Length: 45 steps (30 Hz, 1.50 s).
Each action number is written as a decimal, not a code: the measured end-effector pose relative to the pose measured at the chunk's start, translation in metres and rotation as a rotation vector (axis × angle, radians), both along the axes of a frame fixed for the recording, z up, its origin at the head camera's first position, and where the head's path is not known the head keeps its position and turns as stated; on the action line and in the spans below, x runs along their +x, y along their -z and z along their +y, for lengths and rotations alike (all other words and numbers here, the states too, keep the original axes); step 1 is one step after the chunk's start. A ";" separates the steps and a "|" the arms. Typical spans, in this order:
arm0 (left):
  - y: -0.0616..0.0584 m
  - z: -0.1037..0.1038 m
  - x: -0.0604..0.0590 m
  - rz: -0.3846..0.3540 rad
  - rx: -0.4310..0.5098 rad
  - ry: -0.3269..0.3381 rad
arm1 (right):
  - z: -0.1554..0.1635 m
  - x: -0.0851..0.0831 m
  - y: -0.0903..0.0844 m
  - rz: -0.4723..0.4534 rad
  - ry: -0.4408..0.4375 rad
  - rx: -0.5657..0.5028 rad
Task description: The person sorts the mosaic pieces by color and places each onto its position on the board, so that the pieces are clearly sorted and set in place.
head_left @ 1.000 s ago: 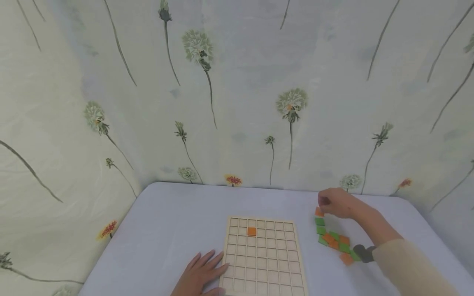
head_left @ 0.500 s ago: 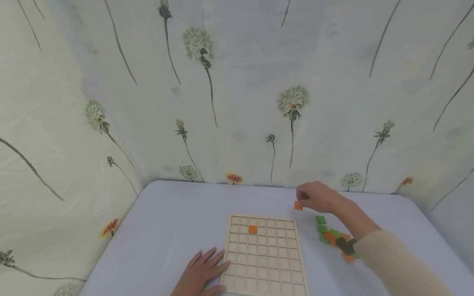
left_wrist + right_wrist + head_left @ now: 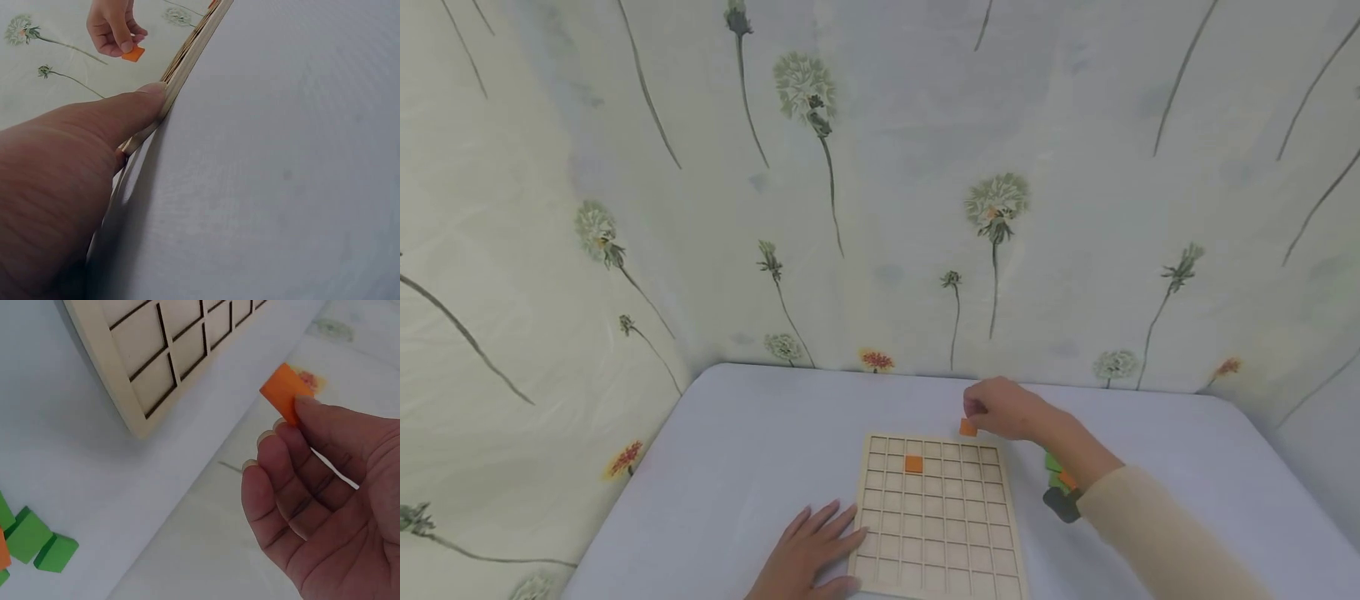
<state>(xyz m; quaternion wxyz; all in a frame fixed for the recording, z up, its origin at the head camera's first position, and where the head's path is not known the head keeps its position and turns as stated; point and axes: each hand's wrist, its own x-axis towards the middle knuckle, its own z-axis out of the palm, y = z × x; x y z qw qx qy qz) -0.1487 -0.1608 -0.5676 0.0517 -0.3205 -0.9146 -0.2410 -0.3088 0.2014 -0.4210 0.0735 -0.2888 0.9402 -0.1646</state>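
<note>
A flat orange square tile (image 3: pixel 282 390) is pinched between thumb and fingers of my right hand (image 3: pixel 1006 408), held above the far right edge of a wooden grid board (image 3: pixel 936 517). One orange tile (image 3: pixel 913 464) lies in a cell of the board's second row from the far side; the other visible cells hold no tile. My left hand (image 3: pixel 811 552) rests with spread, straight fingers at the board's left side, fingertips on its edge. In the left wrist view its thumb (image 3: pixel 134 109) touches the board's rim.
Loose green tiles (image 3: pixel 56 552) and orange tiles lie right of the board, partly hidden by the right forearm in the head view. The white tabletop (image 3: pixel 760 433) ends at a flower-patterned cloth (image 3: pixel 895 208) behind and at the left.
My right hand has lifted an orange tile from the far end of the loose pile and carried it left to the board's far right. The left hand has stayed in place.
</note>
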 end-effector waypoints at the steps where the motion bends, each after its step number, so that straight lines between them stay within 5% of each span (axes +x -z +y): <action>1: 0.000 0.000 0.000 0.002 0.000 0.002 | -0.003 0.000 0.002 -0.003 0.005 0.007; 28: -0.010 0.003 0.003 -0.053 0.014 0.005 | -0.052 0.004 0.033 -0.127 0.037 0.097; 45: -0.009 0.000 0.003 -0.097 0.009 -0.011 | -0.060 0.006 0.043 -0.100 0.005 0.147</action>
